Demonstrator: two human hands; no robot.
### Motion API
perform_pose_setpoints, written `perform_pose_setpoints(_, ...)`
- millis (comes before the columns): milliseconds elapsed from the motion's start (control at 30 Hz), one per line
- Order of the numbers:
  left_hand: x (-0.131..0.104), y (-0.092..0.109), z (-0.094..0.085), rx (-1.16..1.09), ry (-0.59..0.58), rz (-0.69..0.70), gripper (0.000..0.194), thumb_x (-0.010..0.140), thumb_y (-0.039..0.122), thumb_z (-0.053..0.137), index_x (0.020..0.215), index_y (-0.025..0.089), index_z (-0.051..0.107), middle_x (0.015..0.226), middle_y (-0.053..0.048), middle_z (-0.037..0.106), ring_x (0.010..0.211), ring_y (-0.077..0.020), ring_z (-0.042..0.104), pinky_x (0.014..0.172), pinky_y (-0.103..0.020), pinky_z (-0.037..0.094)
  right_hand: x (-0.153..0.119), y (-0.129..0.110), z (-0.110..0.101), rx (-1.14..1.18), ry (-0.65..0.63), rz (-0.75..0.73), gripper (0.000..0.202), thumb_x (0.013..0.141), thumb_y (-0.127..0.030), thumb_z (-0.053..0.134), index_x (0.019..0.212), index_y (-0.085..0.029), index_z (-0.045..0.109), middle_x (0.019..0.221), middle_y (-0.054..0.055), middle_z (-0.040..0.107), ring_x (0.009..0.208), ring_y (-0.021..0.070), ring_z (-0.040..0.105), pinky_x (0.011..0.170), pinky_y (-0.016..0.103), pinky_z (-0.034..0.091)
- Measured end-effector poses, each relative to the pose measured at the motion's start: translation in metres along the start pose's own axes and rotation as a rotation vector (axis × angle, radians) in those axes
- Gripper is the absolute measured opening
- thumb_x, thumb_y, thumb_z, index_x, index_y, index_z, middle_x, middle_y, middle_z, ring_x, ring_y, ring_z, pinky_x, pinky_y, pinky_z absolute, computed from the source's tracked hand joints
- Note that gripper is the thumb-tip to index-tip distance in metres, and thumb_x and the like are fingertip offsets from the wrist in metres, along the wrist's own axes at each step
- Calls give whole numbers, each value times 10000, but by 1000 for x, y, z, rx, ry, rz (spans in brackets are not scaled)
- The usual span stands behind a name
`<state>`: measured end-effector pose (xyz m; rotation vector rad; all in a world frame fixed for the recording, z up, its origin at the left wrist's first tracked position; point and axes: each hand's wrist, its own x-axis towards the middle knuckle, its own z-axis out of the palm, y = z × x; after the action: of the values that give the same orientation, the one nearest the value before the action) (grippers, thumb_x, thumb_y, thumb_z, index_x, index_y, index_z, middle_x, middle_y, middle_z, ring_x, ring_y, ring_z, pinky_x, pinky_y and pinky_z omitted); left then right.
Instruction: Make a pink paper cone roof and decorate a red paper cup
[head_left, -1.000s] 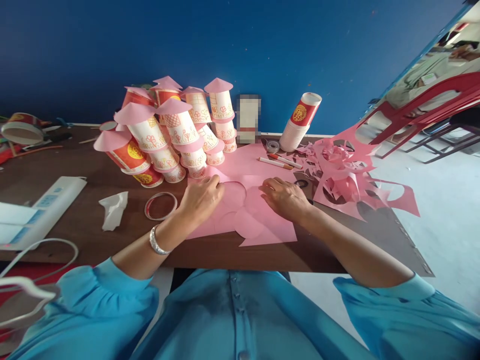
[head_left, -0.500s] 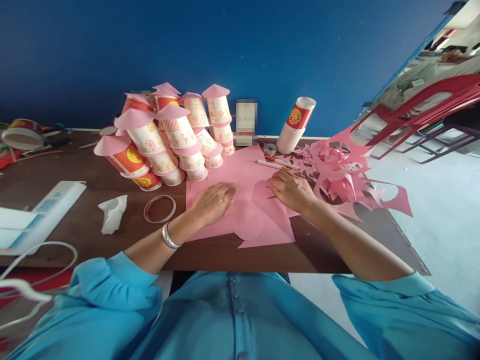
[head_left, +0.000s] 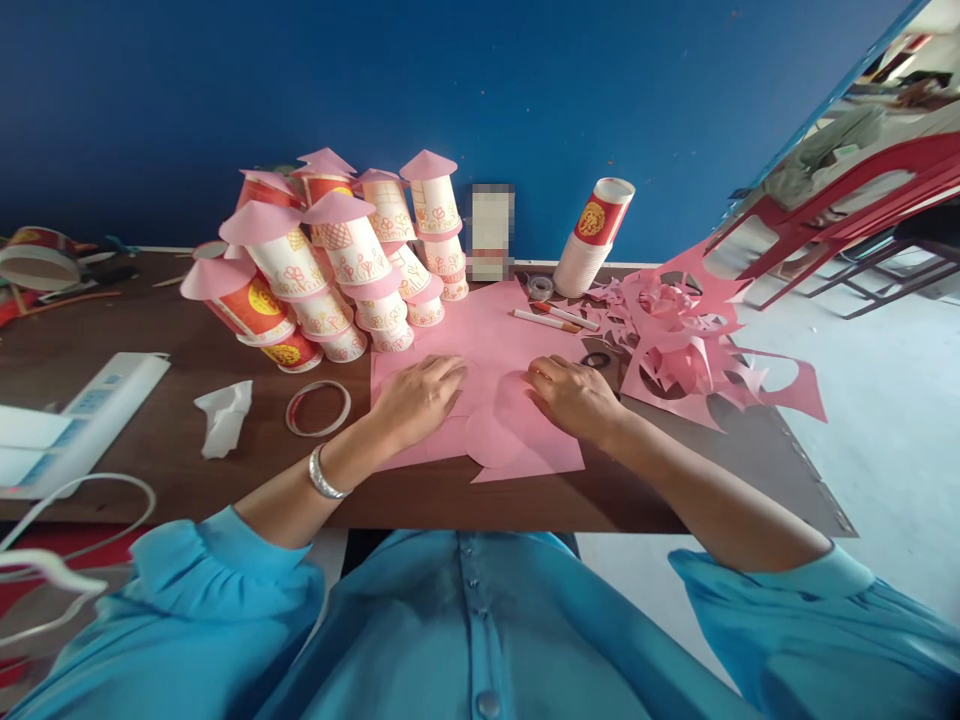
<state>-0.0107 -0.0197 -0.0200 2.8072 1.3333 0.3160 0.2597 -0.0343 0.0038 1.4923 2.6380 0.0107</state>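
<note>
Lying on brown table (head_left: pixel 615 500), near front edge: pink paper (head_left: pixel 487 325), under left hand (head_left: pixel 424 398) and right hand (head_left: pixel 574 395) | both bent, tips hidden; no telling whether pinching | best kept flat, pressed evenly, to spare creases | beyond: decorated cups (head_left: pixel 349 250) left, pink scraps (head_left: pixel 694 360) right | farther: blue wall (head_left: pixel 480 90), red chair (head_left: pixel 885 168) far right

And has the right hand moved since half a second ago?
Yes: the right hand has pulled back from the pens, toward the table's near edge.
</note>
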Motion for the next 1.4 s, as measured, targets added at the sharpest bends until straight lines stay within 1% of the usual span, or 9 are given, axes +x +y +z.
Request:
perform_pose_setpoints(200, -14, 28, -15, -83, -62, 105, 336, 984, 311, 736, 1303, 208, 721, 1321, -112, 740, 1187, -285, 716, 994, -414, 623, -14, -15, -5, 18, 22, -62, 295, 1128, -270, 490, 1241, -161, 739, 1257, 124, 728, 1141, 270, 676, 787, 350, 532)
perform_pose_setpoints(367, -22, 30, -9, -156, -147, 61, 579, 906, 382, 829, 1414, 194, 626, 1357, -135, 693, 1211, -320, 694, 1031, -474, 616, -16, -25, 2, 159, 4, -86, 356, 1062, -441, 673, 1279, -161, 707, 1302, 147, 695, 1138, 286, 676, 756, 344, 534)
perform_pose_setpoints(500, -25, 28, -1, -214, -156, 9, 657, 869, 355, 864, 1430, 183, 569, 1385, -156, 689, 1270, -364, 677, 1076, -526, 591, -8, -28, 6, 275, -16, -63, 403, 961, -442, 815, 1215, -152, 696, 1278, 159, 677, 1146, 307, 672, 836, 372, 546)
perform_pose_setpoints(600, -26, 28, 4, -296, -138, -6, 731, 867, 325, 862, 1486, 213, 489, 1359, -137, 712, 1274, -357, 685, 1070, -528, 592, -2, -26, 9, 429, -4, -52, 298, 907, -328, 863, 1097, -174, 693, 1198, 128, 703, 1098, 283, 688, 882, 365, 527)
perform_pose_setpoints(733, -29, 24, 7, -430, -45, -48, 724, 877, 272, 835, 1489, 259, 450, 1275, -95, 737, 1145, -291, 742, 977, -461, 628, 5, -22, 15, 676, -1, 48, 150, 872, -156, 795, 943, -199, 671, 936, 37, 734, 850, 199, 686, 752, 300, 476)
perform_pose_setpoints(900, -29, 13, 9, -498, 136, -139, 623, 913, 392, 813, 1422, 240, 487, 1230, -92, 740, 1015, -244, 750, 879, -416, 638, 13, -17, 23, 948, 133, 118, 125, 840, -135, 730, 807, -218, 643, 752, -27, 703, 693, 146, 632, 653, 258, 433)
perform_pose_setpoints(1067, -28, 12, 4, -407, 110, -172, 524, 911, 434, 811, 1325, 225, 567, 1160, -84, 750, 976, -259, 752, 834, -421, 631, 16, -12, 22, 823, 221, 178, 99, 919, -248, 767, 980, -217, 695, 910, 21, 782, 788, 169, 700, 705, 273, 458)
perform_pose_setpoints(1267, -29, 21, 0, -321, 18, -166, 602, 842, 364, 877, 1335, 225, 560, 1253, -106, 731, 1032, -291, 759, 894, -455, 635, 15, -24, 8, 545, 51, 54, 418, 926, -334, 838, 1284, -207, 663, 1171, 102, 792, 1080, 270, 747, 862, 342, 516)
perform_pose_setpoints(1400, -31, 25, -2, -297, -56, -159, 646, 821, 426, 897, 1331, 221, 556, 1336, -137, 702, 1107, -331, 744, 903, -487, 638, 14, -35, 5, 437, -41, -28, 422, 932, -298, 821, 1301, -174, 656, 1312, 156, 744, 1235, 321, 704, 957, 381, 512)
